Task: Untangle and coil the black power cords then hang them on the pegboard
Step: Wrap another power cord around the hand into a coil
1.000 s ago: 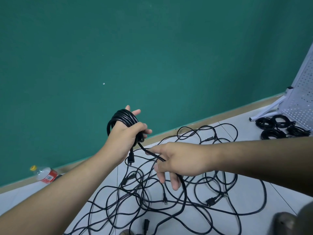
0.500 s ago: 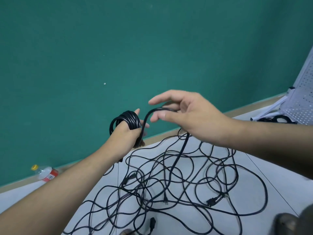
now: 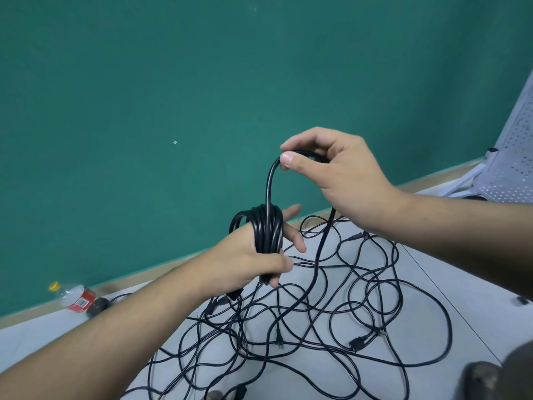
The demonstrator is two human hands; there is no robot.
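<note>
A: The left hand [image 3: 245, 261] has the coil [image 3: 266, 232] wound round it, thumb pressed over the turns. The right hand [image 3: 340, 171] pinches the free cord [image 3: 269, 183] just above.

B: Lay the next turn flat beside the others, lightly taut. The tangle [image 3: 331, 313] lies on the floor [image 3: 476, 327] below, and the pegboard [image 3: 513, 157] is far right.
</note>
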